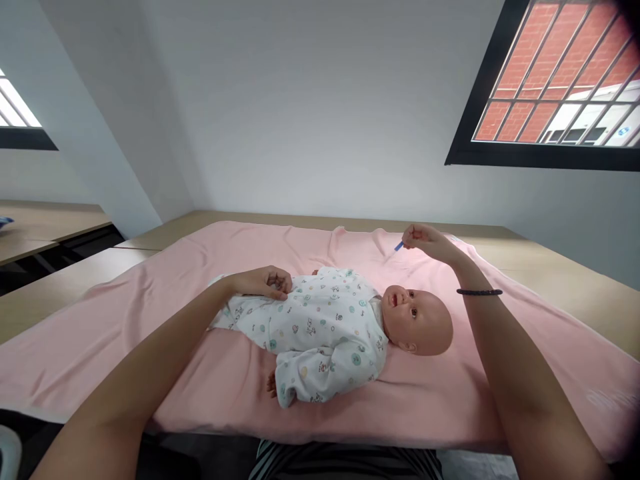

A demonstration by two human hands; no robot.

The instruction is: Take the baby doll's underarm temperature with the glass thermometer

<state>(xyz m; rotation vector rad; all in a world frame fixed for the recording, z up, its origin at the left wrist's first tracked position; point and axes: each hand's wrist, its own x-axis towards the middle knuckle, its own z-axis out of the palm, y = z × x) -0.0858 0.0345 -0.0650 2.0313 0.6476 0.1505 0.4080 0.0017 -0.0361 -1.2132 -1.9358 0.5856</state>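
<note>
A baby doll [330, 313] in a white printed outfit lies on its back on a pink blanket [210, 387], its head to the right. My left hand [265, 281] rests on the doll's lower body, fingers curled in, with nothing visible in them. Out past the doll's head, above the blanket, my right hand [421, 241] pinches a thin stick with a blue end [399, 246]. The stick's pale part points down and left and is too faint to make out fully. A dark braided band [479, 292] circles my right wrist.
The blanket covers most of a light wooden table [555, 260], which meets a white wall at the back. Another wooden table [50, 220] stands at the far left. A barred window [560, 87] is at the upper right.
</note>
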